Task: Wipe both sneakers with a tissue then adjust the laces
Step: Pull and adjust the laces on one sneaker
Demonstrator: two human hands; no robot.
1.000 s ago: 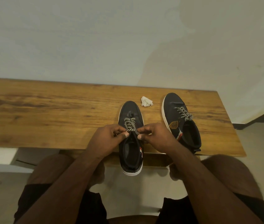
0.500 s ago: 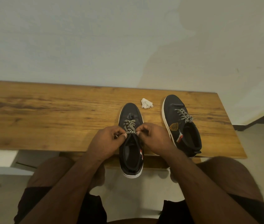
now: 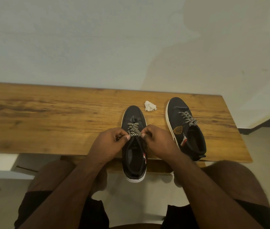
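Surface: we sit facing a long wooden bench top with warm brown grain (image 3: 48,116); its right end is cut at a slant, and it stands against a pale, plain wall (image 3: 98,43).
Room: we see light floor (image 3: 263,146) to the right of the bench and a dark skirting strip (image 3: 266,121) at the wall's foot there.
Near sneaker: the black low sneaker with a white sole (image 3: 134,146) lies in front of us with its long axis running straight away, toe toward the wall and heel overhanging the bench's near edge.
Laces: the black-and-white patterned laces (image 3: 133,129) cross the top of the near sneaker's tongue.
Left hand: our left hand (image 3: 109,144) pinches the laces from the left side, fingers curled.
Right hand: our right hand (image 3: 159,141) pinches the laces from the right, fingers curled; the two hands nearly meet over the tongue.
Second sneaker: the matching black sneaker with a tan badge on its side (image 3: 185,128) lies to the right, apart from the first, toe toward the wall and angled slightly left, heel near the bench's front edge.
Tissue: a crumpled white tissue (image 3: 150,106) rests on the bench between the two toes, touching neither.
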